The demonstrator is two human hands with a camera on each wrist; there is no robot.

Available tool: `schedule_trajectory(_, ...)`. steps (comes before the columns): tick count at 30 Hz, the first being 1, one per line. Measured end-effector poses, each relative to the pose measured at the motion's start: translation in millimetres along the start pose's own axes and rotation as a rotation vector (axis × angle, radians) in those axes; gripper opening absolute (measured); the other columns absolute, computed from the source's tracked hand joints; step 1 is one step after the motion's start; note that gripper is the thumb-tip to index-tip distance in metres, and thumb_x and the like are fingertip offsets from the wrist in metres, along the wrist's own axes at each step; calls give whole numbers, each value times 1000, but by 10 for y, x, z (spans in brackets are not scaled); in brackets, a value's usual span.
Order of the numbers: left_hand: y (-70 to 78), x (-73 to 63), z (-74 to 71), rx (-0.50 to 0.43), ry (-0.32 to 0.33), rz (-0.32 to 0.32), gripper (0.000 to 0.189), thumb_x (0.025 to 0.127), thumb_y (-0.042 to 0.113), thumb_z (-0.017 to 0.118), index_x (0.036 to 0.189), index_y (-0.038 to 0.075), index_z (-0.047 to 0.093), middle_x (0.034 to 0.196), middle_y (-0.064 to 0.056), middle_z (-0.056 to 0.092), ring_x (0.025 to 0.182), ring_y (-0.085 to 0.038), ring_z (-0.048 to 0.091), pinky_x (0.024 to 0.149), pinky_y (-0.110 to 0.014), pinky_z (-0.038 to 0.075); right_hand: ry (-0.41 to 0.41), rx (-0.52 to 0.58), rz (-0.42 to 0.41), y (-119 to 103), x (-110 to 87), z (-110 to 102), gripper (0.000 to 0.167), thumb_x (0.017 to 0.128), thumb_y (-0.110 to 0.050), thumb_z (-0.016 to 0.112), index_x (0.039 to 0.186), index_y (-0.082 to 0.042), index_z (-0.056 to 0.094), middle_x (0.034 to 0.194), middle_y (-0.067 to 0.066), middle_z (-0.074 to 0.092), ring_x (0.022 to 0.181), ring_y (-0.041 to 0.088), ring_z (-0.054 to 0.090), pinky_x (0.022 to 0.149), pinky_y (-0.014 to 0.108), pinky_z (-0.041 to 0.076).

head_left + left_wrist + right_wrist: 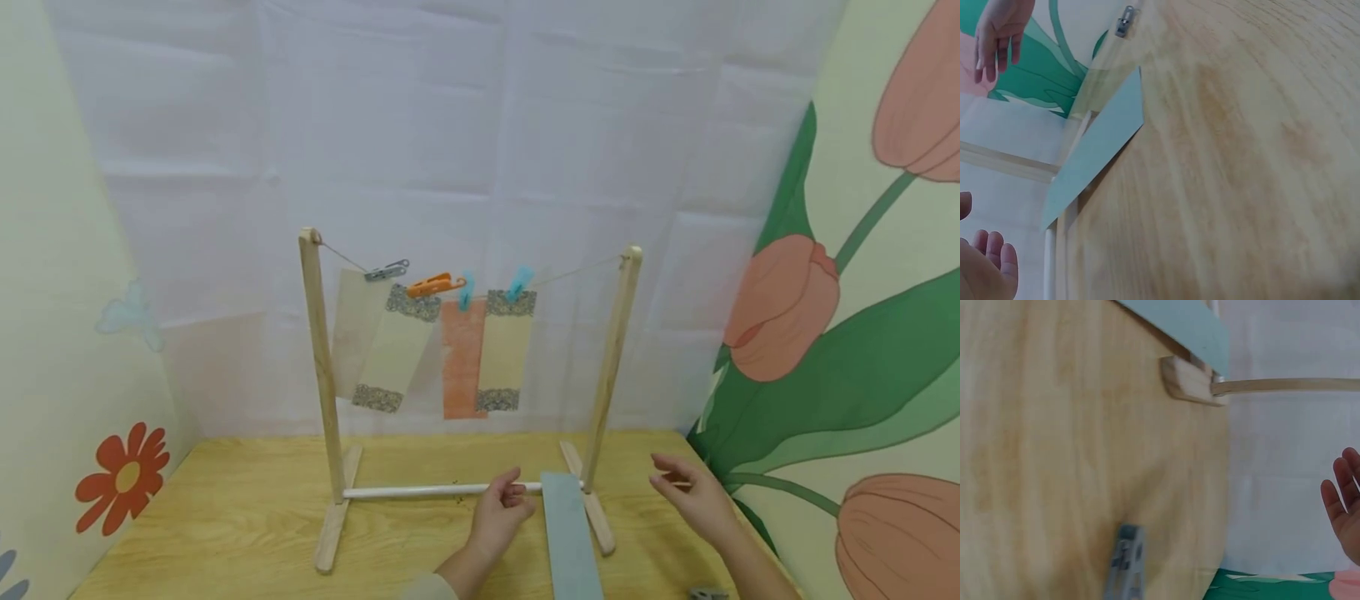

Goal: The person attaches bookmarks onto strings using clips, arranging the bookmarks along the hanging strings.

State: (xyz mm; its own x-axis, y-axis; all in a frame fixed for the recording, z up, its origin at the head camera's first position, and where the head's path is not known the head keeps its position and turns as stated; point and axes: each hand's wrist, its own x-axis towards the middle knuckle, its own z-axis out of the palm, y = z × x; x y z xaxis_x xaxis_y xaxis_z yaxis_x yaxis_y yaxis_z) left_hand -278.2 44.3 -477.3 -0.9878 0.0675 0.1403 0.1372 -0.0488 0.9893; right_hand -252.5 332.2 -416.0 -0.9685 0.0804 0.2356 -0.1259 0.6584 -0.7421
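Observation:
My left hand (502,515) hovers just left of a light blue-green strip (572,533), its fingers loosely bent and holding nothing. The strip's far end lies over the white bar (420,492) of a wooden stand, and its near end slants down to the table. To the right of the stand, my right hand (693,500) is raised above the table, also with nothing in it; its fingers look relaxed in the right wrist view. Below that hand lies a grey clothespin (1125,562) on the table, partly cut off by the head view's lower edge.
A cord (581,271) runs between the stand's left post (321,358) and right post (613,367). From it hang a pale strip (352,325), two lace-ended strips and an orange-red strip (461,358), with grey, orange (431,286) and light-blue clothespins. A white sheet is behind.

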Motion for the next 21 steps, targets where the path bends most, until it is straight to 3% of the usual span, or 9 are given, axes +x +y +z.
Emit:
schedule_trajectory(8, -195, -70, 57, 44, -41, -30, 57, 76, -3, 70, 130, -12, 52, 106, -22, 62, 89, -19, 59, 76, -24, 52, -22, -29, 78, 314, -183, 33, 45, 93, -19, 66, 129, 6, 58, 130, 24, 61, 83, -6, 57, 76, 19, 52)
schedule_trajectory(12, -381, -90, 93, 57, -60, 29, 56, 78, 3, 72, 127, -14, 52, 103, -19, 62, 87, -18, 58, 76, -30, 54, -50, -40, 128, 439, -263, 13, 48, 93, -22, 66, 131, 6, 57, 132, 26, 58, 86, -4, 57, 77, 20, 52)
schedule_trajectory(15, -471, -116, 124, 76, -74, 28, 58, 78, 8, 75, 127, -13, 52, 104, -18, 62, 88, -19, 58, 77, -34, 55, -62, -70, 166, 541, -322, 1, 49, 93, -24, 66, 131, 6, 56, 132, 25, 59, 89, 0, 58, 77, 21, 52)
schedule_trajectory(21, -456, -190, 173, 103, -108, -71, 60, 77, 1, 72, 130, -16, 48, 110, -22, 60, 96, -29, 58, 81, -42, 53, -107, -134, 226, 750, -406, -5, 50, 94, -27, 64, 130, 8, 57, 129, 27, 60, 99, 23, 64, 81, 32, 55)
